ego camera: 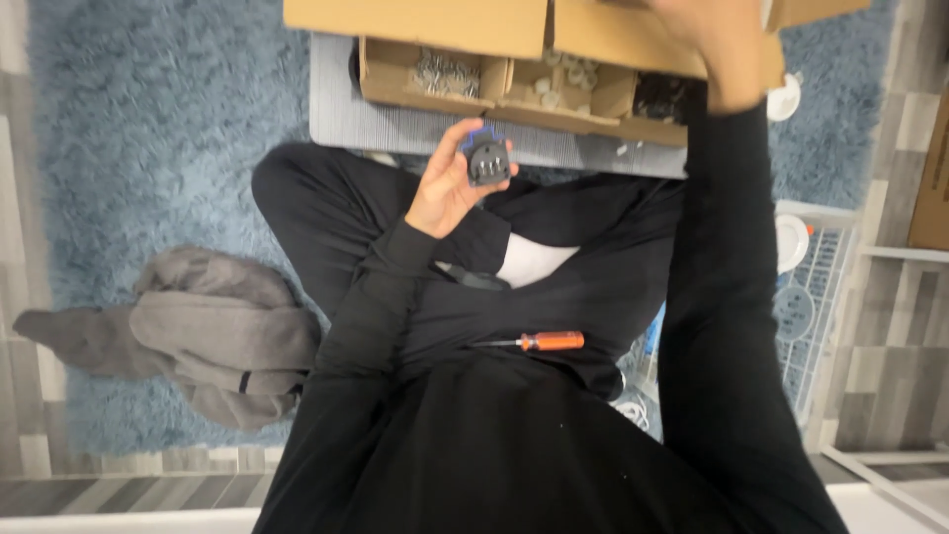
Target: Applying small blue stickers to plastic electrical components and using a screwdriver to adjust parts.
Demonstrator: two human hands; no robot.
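I sit cross-legged on a blue shaggy rug. My left hand (447,183) holds a small dark grey plug-like part with a blue back (485,158) just in front of a grey board. My right hand (727,44) is raised over the cardboard box (425,25) at the top right, blurred, and its fingers are cut off by the frame edge, so I cannot tell if it holds anything. An orange-handled screwdriver (539,342) lies across my lap.
The box has compartments with metal parts (447,71), white parts (559,84) and dark parts (660,97). A grey garment (213,331) lies on the rug at left. A white wire basket (816,297) stands at right.
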